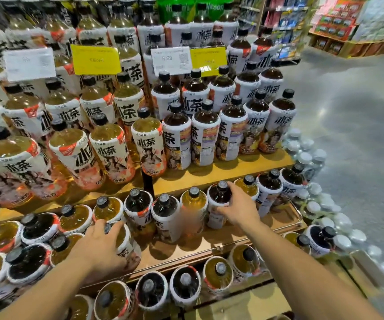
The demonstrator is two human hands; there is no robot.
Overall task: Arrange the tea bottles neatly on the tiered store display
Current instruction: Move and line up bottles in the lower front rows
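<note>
While both arms reach into the display (209,236), each hand closes on one bottle. The left hand (103,243) curls over the cap of a pale bottle (126,249), far below and left of the price tag (171,58); the right hand (241,210) wraps a dark bottle (218,195), below and slightly right of the tag. The hands are well apart. All bottles are black-capped, sleeved in white with bold black characters and a drawn figure — the tea golden or dark brown. Just below the tag stand five dark bottles in a front row (206,132), five more behind. Two yellow cards (95,58) flank the tag — another white card (29,63) hangs further left.
</note>
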